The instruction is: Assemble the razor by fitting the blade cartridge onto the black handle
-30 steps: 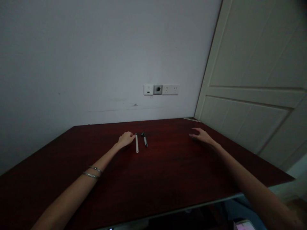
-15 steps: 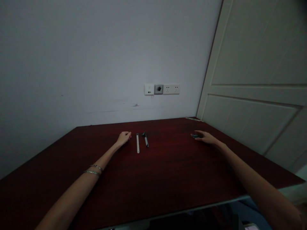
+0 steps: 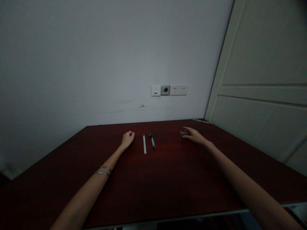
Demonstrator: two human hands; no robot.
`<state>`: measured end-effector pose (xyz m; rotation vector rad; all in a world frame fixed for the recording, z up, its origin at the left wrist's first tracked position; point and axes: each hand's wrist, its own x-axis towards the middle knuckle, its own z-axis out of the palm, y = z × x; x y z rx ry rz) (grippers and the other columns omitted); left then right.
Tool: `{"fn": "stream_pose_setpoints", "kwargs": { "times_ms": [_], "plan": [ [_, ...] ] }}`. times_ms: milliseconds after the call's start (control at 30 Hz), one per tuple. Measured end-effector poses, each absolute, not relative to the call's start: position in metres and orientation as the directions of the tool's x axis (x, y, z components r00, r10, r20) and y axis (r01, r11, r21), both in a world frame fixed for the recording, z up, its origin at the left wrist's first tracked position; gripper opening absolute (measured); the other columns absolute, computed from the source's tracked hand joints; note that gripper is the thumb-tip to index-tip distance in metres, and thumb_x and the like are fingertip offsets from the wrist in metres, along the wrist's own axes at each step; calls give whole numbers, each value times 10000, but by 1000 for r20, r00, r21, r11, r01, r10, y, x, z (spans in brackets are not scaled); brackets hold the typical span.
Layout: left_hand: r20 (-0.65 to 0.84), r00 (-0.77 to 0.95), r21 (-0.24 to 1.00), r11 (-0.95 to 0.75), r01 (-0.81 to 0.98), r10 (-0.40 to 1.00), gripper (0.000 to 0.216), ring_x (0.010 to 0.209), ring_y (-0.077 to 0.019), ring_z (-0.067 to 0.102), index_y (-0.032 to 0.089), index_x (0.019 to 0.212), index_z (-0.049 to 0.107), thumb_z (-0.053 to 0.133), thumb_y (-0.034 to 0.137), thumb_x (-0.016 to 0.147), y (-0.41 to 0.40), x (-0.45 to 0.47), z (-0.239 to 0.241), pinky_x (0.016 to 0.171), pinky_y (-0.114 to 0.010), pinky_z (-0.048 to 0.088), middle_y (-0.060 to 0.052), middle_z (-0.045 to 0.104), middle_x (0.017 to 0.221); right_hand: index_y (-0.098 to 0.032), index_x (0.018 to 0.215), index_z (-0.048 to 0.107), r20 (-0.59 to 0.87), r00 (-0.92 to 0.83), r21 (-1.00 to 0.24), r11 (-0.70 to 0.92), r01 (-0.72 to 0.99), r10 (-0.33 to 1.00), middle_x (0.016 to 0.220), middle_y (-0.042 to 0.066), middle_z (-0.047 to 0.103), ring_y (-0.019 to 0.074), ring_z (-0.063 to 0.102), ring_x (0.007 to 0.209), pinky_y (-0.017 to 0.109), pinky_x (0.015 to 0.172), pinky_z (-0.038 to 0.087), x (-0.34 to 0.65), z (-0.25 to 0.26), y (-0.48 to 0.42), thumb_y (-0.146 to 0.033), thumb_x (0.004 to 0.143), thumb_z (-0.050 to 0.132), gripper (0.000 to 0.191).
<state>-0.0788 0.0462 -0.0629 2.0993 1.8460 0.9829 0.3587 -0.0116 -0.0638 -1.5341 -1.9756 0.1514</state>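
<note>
The item (image 3: 183, 133) is held at the fingertips of the right hand (image 3: 192, 134), over the far right part of the table (image 3: 172, 179). The thumb and fingers of that hand are parted only by the item's width, and its outer end is left showing. Whether the table is touched by it cannot be told. The left hand (image 3: 128, 138) is loosely curled on the far left part; no object is seen in it, but its palm is hidden, so how fully it is closed cannot be told.

Between the hands, a white strip (image 3: 144, 145) and a razor (image 3: 153, 142) are laid side by side, apart, with their dark ends pointed toward the wall (image 3: 115, 64). The strip is nearest to the left hand.

The item is judged to be light, given the fingertip hold; its glossy look suggests a slippery surface, while stiffness cannot be judged. It is best gripped by its sides, gently, in case it is fragile. The strip appears thin, light and stiff, and is best pinched across its middle by the long edges. The razor is likely light, with more weight at the head; it is best taken by the handle.
</note>
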Motion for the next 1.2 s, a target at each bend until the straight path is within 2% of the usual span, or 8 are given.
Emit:
{"fn": "stream_pose_setpoints", "kwargs": {
  "times_ms": [200,400,600,800,1033,1200],
  "plan": [
    [300,90,323,-190,927,950,307,980,-207,547,153,942,609,385,345,856,38,-80,-68,839,-291,401,-103,603,1029,-133,1268,434,375,-341,-479,495,725,862,1164,126,566,208,538,1057,350,929,394,265,-60,10,-298,685,674,652],
    [285,132,262,-210,942,949,299,989,-209,515,162,948,576,351,343,873,33,-80,-73,845,-317,383,-95,577,1043,-130,1270,434,339,-420,-512,540,669,842,1110,116,586,203,549,1020,338,905,396,223,-71,22,-300,668,690,676],
    [276,164,201,-224,954,947,279,1021,-216,487,154,990,545,363,327,869,27,-78,-71,862,-330,364,-111,544,1082,-125,1267,436,318,-421,-529,527,665,850,1074,101,594,198,554,1000,341,912,393,219,-79,27,-297,677,686,663],
    [285,177,150,-226,963,942,280,1024,-233,478,153,1017,523,349,321,875,23,-76,-71,848,-348,367,-124,527,1100,-134,1239,471,372,-378,-574,530,624,848,1072,106,597,214,560,989,366,917,400,221,-94,36,-292,640,717,667],
    [331,204,116,-254,960,921,271,981,-242,490,147,988,527,337,302,875,23,-78,-74,812,-356,381,-122,545,1055,-151,1243,467,389,-348,-665,521,534,853,1227,136,528,228,530,1086,372,950,395,227,-105,40,-324,613,736,707],
    [336,207,105,-255,961,919,270,971,-238,496,141,983,527,328,290,877,21,-78,-72,803,-349,381,-131,545,1056,-143,1254,451,360,-305,-707,471,527,882,1192,133,563,209,546,1075,355,949,405,233,-101,33,-306,640,715,688]
  ]
}}
